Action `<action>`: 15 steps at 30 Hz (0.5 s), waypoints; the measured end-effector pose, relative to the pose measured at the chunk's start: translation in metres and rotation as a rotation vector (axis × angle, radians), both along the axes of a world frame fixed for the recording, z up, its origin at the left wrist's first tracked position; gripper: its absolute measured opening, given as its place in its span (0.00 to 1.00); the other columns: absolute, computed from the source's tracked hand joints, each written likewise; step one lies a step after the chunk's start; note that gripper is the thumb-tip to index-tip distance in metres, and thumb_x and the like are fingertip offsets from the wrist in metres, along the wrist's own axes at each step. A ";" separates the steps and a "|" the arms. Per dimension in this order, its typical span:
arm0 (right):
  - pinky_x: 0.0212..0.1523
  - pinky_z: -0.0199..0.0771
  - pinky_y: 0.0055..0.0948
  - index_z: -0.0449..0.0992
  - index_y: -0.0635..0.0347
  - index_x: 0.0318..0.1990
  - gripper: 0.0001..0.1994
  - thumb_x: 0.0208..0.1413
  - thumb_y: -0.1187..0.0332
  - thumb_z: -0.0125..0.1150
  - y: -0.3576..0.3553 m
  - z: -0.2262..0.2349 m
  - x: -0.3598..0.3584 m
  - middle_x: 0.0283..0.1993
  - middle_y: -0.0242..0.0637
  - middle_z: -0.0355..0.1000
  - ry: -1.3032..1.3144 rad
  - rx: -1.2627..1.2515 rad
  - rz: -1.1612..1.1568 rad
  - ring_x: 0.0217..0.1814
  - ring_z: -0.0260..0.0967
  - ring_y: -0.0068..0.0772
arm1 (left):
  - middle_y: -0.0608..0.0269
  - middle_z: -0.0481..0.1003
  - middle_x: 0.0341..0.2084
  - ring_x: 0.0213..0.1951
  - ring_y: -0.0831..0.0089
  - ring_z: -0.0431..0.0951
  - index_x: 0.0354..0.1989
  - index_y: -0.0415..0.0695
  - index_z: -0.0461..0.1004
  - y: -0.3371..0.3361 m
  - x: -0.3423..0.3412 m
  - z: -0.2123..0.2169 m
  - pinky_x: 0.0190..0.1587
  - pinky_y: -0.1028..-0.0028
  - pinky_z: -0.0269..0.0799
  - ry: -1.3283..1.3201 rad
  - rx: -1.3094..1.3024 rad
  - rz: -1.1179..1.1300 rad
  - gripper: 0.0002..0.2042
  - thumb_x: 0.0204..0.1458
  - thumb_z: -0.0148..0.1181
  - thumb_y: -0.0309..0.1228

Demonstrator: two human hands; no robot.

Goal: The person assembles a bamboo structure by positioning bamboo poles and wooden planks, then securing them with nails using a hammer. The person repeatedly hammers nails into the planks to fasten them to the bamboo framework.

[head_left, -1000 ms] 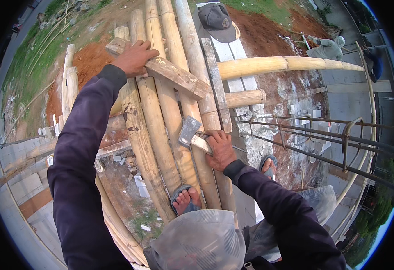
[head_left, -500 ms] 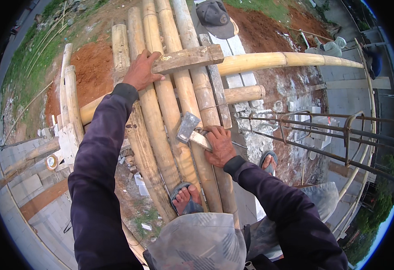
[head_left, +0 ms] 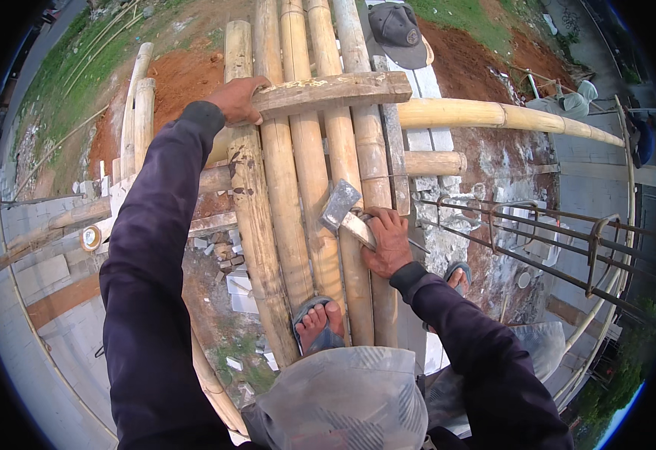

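My left hand [head_left: 239,101] is closed round the left end of a short, rough wooden board [head_left: 331,94]. The board spans the bamboo poles [head_left: 274,172] crosswise, its right end near a narrow grey wooden strip [head_left: 394,150]. In my right hand [head_left: 388,241] is a hammer, gripped by its wooden handle [head_left: 359,229]. Its grey metal head [head_left: 340,204] points up and left, just over the poles. The fingers of that hand hide part of the handle. My left foot [head_left: 320,321], in a sandal, rests on the poles.
A dark cap [head_left: 399,34] lies beyond the board. Thicker bamboo [head_left: 508,116] runs off to the right. A rebar cage [head_left: 545,229] juts out on that side. Gaps beside the poles show rubble [head_left: 226,251] below. A tape roll [head_left: 90,238] sits at left; another person [head_left: 643,139] is far right.
The view has shifted, so the poles appear farther right. The board lies more level across the poles, with my left hand still on its end. My right hand keeps hold of the hammer.
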State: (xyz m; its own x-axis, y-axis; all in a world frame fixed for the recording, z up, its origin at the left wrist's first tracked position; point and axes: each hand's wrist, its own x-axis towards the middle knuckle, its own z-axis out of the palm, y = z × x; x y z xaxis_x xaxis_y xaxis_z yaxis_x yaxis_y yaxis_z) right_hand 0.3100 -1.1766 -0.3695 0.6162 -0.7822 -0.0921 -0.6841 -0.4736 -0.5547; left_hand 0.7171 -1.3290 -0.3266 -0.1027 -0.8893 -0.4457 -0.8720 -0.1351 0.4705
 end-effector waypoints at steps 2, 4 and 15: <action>0.56 0.57 0.47 0.71 0.60 0.48 0.25 0.35 0.68 0.62 0.000 0.000 0.000 0.58 0.39 0.66 0.003 0.010 0.013 0.62 0.60 0.46 | 0.46 0.75 0.52 0.54 0.52 0.75 0.63 0.45 0.66 -0.005 0.004 0.006 0.57 0.61 0.70 0.050 0.092 -0.002 0.38 0.38 0.75 0.29; 0.55 0.57 0.47 0.71 0.60 0.49 0.27 0.34 0.69 0.62 0.000 -0.001 0.001 0.58 0.39 0.66 -0.012 -0.011 0.009 0.62 0.60 0.47 | 0.47 0.75 0.52 0.54 0.52 0.75 0.64 0.45 0.66 -0.009 0.008 0.011 0.56 0.61 0.71 0.048 0.156 -0.008 0.39 0.38 0.76 0.31; 0.58 0.57 0.47 0.72 0.61 0.48 0.25 0.36 0.69 0.63 -0.001 0.000 -0.001 0.61 0.40 0.65 -0.028 0.020 0.016 0.63 0.59 0.48 | 0.42 0.72 0.56 0.57 0.50 0.74 0.66 0.42 0.64 -0.001 -0.007 0.006 0.59 0.59 0.69 0.042 0.075 0.065 0.45 0.35 0.79 0.37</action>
State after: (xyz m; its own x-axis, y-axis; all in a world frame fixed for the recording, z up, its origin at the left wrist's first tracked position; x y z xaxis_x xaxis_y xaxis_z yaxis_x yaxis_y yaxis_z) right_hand 0.3093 -1.1777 -0.3697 0.6311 -0.7704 -0.0905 -0.6608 -0.4728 -0.5828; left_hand 0.7099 -1.3300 -0.3201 -0.0657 -0.8590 -0.5077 -0.8400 -0.2271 0.4928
